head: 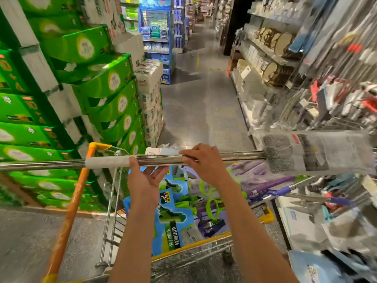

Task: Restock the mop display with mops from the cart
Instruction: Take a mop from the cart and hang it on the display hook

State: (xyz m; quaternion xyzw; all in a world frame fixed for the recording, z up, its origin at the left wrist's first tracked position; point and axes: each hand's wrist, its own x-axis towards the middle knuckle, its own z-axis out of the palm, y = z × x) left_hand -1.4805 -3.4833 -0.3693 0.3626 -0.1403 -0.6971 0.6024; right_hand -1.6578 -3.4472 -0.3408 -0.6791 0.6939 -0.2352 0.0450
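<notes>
I hold a mop (240,155) level across the cart, its steel pole running left to right. Its grey flat head (279,153), wrapped in clear printed plastic, points right toward the mop display (334,94). My left hand (145,176) cups the pole from below beside a white grip sleeve (107,161). My right hand (201,160) grips the pole from above. Below them stands the wire cart (114,217) with an orange handle, holding several mops with purple and green parts and blue packaging (173,217).
Stacked green boxes (67,111) and wrapped paper rolls (152,103) wall the left side. Shelves with hanging mops and round mats (273,43) line the right. A grey tiled aisle (202,107) runs ahead. Packaged goods lie at the lower right (318,227).
</notes>
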